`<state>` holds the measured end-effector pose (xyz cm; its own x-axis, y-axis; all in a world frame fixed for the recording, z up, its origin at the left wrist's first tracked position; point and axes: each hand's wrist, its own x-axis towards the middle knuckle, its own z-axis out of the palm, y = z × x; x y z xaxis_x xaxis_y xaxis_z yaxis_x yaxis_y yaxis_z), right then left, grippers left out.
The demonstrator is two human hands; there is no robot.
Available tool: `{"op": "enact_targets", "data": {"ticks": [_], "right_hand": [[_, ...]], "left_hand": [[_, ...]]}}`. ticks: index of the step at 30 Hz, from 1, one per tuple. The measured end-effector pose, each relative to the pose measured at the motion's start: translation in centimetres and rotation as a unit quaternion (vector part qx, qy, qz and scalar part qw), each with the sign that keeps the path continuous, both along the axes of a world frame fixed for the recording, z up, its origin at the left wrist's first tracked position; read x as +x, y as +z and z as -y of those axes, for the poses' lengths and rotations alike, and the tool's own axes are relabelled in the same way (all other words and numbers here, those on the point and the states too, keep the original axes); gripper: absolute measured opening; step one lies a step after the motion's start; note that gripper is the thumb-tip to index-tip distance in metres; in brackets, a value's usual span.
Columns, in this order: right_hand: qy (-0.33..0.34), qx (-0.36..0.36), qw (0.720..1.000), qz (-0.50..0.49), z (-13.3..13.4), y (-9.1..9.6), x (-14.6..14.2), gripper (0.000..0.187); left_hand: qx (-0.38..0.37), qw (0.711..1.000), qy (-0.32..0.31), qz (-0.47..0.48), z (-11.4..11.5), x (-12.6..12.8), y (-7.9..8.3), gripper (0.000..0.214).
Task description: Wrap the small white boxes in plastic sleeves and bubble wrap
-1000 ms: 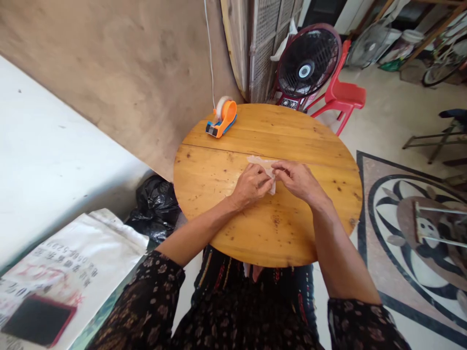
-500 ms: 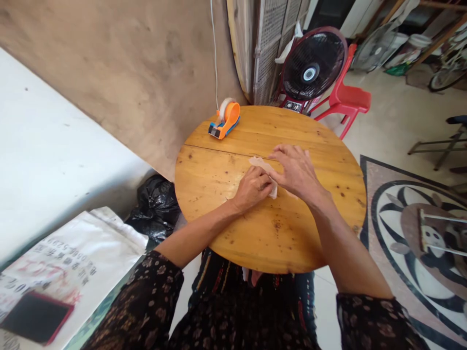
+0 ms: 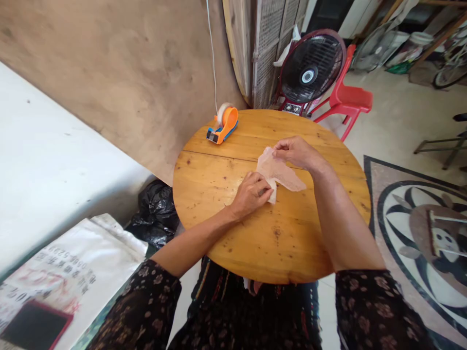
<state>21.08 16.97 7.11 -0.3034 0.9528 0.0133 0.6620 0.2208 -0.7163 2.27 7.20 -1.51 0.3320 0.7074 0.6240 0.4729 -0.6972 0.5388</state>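
The sheet is pale pink, the sleeves black (flower-patterned).

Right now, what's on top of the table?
A tape dispenser near the far left edge of the table, and a pale sheet, its far edge pinched by the right hand. Whatever the left hand covers can't be seen.

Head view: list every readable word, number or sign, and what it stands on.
White bag, black print: digits that look like "52"; the rest too blurred to read.
White bag, red print: too smeared to read.
Fan panel: any markings too small to read.
Tape dispenser: no legible text.
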Motion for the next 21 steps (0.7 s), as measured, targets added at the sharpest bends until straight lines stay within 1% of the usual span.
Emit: {"op": "enact_targets", "data": {"ticks": [4,8,12,16,19,21], "right_hand": [[0.009,-0.032,0.999,-0.022,-1.9,-0.5,-0.3,0.010],[0.041,-0.039,0.998,0.001,-2.8,-0.6,-0.9,0.008],[0.038,-0.056,0.998,-0.001,-2.8,-0.6,-0.8,0.009],[0.023,-0.126,0.991,-0.049,-2.3,-0.9,0.2,0.006],[0.014,-0.174,0.981,-0.082,-2.1,-1.4,1.2,0.002],[0.011,-0.188,0.976,-0.112,-2.0,-1.8,1.7,0.006]], "left_hand": [[0.009,1.000,-0.005,0.008,-0.1,0.0,0.0,0.016],[0.029,0.999,-0.010,0.026,-0.1,-0.1,0.0,0.016],[0.001,1.000,-0.004,0.015,0.1,-0.2,0.1,0.015],[-0.030,0.999,0.001,0.022,0.2,-0.2,-0.1,0.011],[-0.026,0.999,0.010,0.022,0.3,-0.3,-0.2,0.011],[-0.024,0.999,0.015,0.015,0.3,-0.3,-0.1,0.011]]}}
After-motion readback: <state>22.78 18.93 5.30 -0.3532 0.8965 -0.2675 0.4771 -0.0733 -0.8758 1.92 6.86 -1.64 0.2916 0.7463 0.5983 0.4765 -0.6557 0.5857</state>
